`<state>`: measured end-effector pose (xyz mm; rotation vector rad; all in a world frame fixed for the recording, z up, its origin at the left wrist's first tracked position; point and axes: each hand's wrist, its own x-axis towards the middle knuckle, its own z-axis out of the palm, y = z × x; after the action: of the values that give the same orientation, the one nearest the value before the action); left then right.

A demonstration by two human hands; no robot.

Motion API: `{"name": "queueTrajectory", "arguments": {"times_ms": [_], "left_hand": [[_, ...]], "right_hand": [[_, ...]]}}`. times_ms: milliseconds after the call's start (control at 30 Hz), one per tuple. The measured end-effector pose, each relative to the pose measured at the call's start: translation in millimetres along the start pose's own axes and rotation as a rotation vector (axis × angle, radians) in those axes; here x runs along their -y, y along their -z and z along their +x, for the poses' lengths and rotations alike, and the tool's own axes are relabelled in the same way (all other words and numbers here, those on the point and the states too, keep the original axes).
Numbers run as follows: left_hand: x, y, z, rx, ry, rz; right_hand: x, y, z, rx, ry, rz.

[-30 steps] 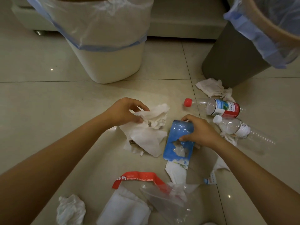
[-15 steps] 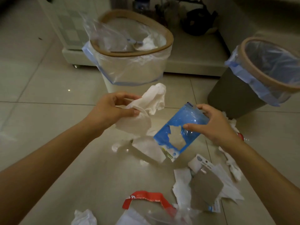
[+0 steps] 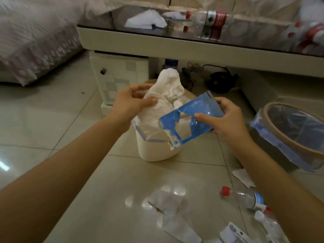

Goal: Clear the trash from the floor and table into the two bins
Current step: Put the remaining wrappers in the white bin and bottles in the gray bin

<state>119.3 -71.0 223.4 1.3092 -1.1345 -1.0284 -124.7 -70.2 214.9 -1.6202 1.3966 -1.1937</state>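
Midway through the clean-up, a person's left hand [image 3: 130, 100] closes around a wad of crumpled white tissue [image 3: 166, 88] while the right hand [image 3: 222, 118] pinches a torn blue plastic wrapper [image 3: 191, 121] between thumb and fingers, both held above the white bin [image 3: 154, 148], which stands on the tiled floor just in front of the low table [image 3: 175, 44]. Neither piece has yet dropped in. Plenty appears left to do: on the floor near the person lie a clear bottle with a red cap [image 3: 245, 197], a second bottle [image 3: 270, 223] beside it, a scrap of paper [image 3: 243, 176], flattened tissue sheets [image 3: 171, 213] and a small carton [image 3: 235, 234] cut by the bottom edge. On the glass tabletop sit more white tissue [image 3: 145, 21] and a bottle with a red label [image 3: 212, 21], with further red-and-white shapes at the far right too blurred to name. The grey bin [image 3: 280, 146] stands to the right, well apart from the white one, its liner looking empty as far as can be seen. The white bin's mouth is hidden behind the tissue and wrapper, so its contents cannot be judged. Dark items under the table are indistinct.
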Motion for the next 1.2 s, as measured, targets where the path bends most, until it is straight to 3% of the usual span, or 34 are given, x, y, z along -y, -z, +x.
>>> {"name": "queueTrajectory", "arguments": {"times_ms": [267,433,700,933,1100,1200], "left_hand": [[18,-4,62,-0.118,0.059,-0.009],[17,-10,72,0.013,0.056,0.144],[28,-8,69,0.144,-0.032,0.307],[31,-17,63,0.087,-0.175,0.313],[37,-21,57,0.115,-0.190,0.315],[39,-24,50,0.138,-0.183,0.291]], "right_hand": [[17,-49,61,-0.086,0.008,0.067],[11,-60,86,-0.114,-0.085,0.095],[1,-55,94,0.089,-0.194,0.112],[-8,-42,91,-0.074,-0.083,0.082],[-15,-53,91,0.156,-0.247,0.016],[-15,-57,93,0.182,-0.287,0.016]]}}
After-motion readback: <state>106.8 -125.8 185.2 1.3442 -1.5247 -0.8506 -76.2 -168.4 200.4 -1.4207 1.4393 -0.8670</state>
